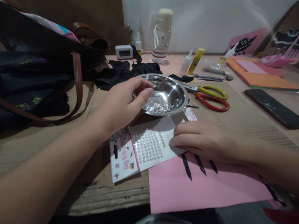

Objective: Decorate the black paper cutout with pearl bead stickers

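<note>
A shiny metal bowl (180,98) holds small clear and pearly beads (159,107). My left hand (124,101) is over its left rim, thumb and fingers bent toward each other in a pinch. Whatever lies between those fingertips, if anything, is hidden. In front of the bowl is a card of stick-on pearls (148,144), with rows on its left part and bare white backing on the right. My right hand (202,139) rests on that bare part, fingers curled together and fingertips against the card. Pink paper (180,191) bearing narrow black strips (199,164) lies partly under the card and right forearm.
Scissors (212,99) with red and yellow handles lie right of the bowl. A phone (276,108) and orange paper (262,75) are farther right. Behind stand glue bottles (187,62), a water bottle (161,36) and a small clock (124,52). Black scraps (126,71) and a bag (33,62) occupy the left.
</note>
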A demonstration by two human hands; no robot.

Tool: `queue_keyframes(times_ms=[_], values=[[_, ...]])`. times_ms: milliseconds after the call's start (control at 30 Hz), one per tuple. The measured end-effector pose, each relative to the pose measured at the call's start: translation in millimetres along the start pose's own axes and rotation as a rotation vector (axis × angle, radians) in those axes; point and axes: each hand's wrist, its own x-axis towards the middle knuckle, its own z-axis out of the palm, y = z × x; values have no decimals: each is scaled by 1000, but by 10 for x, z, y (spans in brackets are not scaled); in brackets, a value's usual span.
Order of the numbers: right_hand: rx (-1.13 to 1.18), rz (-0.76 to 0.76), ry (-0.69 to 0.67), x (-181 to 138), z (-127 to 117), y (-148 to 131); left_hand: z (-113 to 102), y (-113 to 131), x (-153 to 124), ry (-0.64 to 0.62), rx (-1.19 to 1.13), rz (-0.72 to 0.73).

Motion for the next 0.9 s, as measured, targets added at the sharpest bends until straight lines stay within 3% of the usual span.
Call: queue_keyframes(times_ms=[267,500,600,733,833,900], values=[[95,44,57,10,21,26,1,-6,4,10,-25,3],[-62,-44,6,-15,-8,-15,-14,16,1,14,36,23],[-82,-11,-27,-18,-26,-41,-27,46,-2,10,42,19],[74,175,135,42,-83,-63,-47,25,15,21,49,32],[122,240,280,188,-229,-113,-60,-82,54,139,79,85],[54,282,291,341,-366,-142,-63,-182,84,207,77,26]])
